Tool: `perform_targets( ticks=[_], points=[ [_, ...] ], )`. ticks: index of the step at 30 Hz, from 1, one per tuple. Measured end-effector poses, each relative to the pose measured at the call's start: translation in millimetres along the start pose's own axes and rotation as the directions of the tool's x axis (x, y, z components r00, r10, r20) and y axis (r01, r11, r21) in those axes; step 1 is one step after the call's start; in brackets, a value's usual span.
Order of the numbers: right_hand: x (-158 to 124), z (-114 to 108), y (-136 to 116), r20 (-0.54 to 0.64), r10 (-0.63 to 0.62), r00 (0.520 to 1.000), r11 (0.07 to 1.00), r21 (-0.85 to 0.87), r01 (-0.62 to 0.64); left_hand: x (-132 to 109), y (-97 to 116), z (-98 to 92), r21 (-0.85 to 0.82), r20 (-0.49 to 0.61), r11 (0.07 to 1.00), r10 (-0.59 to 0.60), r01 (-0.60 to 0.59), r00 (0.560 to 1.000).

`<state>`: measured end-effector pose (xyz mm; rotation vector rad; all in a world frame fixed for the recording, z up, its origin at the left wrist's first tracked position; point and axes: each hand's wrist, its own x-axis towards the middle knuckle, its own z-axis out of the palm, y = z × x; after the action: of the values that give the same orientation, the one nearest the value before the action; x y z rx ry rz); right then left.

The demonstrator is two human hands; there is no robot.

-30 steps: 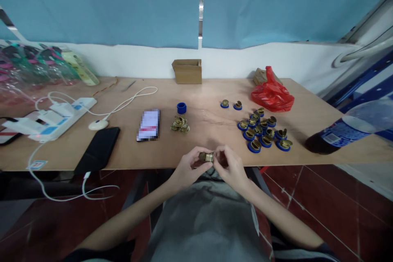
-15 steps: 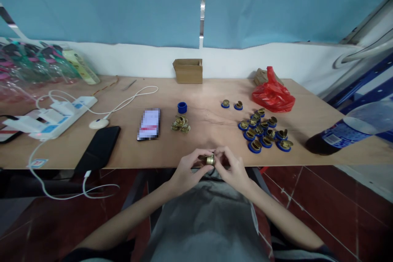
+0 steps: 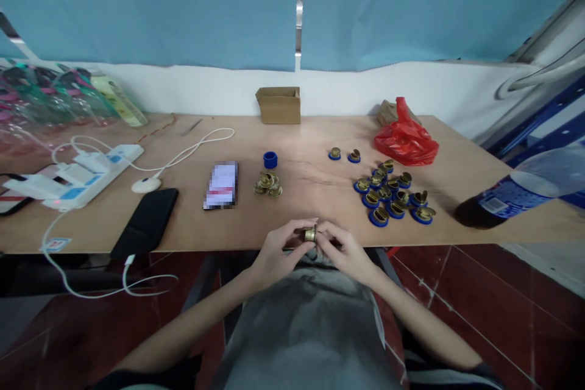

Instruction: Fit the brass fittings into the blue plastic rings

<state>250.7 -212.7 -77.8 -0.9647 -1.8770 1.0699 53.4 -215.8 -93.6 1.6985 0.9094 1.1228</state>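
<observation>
Both hands have drawn closer together since a second ago. Left hand (image 3: 276, 251) and right hand (image 3: 348, 250) each keep a fingertip grip clamped on the small brass fitting (image 3: 311, 234), held just over the table's (image 3: 315, 180) near edge.

Small assembly workshop; plywood bench (image 3: 320, 180), brass fittings (image 3: 393, 196), power strips (image 3: 75, 177)

Phone screen (image 3: 221, 184) blurred out
</observation>
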Motion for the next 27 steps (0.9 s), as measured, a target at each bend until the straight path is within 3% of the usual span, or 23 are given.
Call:
perform_targets(
  ticks=[2, 5, 11, 16, 27],
  points=[
    [1.0, -3.4, -2.3, 0.074, 0.046, 0.996, 0.995, 0.087, -0.052, 0.7, -0.1, -0.9, 0.014, 0.011, 1.000, 0.020, -0.020, 1.000],
    [1.2, -6.0, -3.3, 0.109, 0.048, 0.993, 0.995, 0.086, -0.058, 1.0, 0.8, -1.5, 0.059, 0.024, 0.997, 0.044, -0.045, 0.999],
    [1.4, -4.8, 0.1, 0.068, 0.058, 0.996, 0.997, 0.055, -0.062, -0.3, -0.7, -0.4, 0.197, 0.023, 0.978, 0.071, -0.074, 0.997],
    [4.3, -4.7, 0.4, 0.074, 0.086, 0.994, 0.982, 0.161, -0.097, 2.3, -2.5, -0.8, 0.165, -0.014, 0.986, -0.031, 0.033, 0.999],
    [6.3, -3.3, 2.9, 0.050, 0.152, 0.987, 0.978, 0.136, -0.158, 4.4, -1.1, 1.6, 0.235, -0.014, 0.972, 0.014, -0.010, 1.000]
  ],
)
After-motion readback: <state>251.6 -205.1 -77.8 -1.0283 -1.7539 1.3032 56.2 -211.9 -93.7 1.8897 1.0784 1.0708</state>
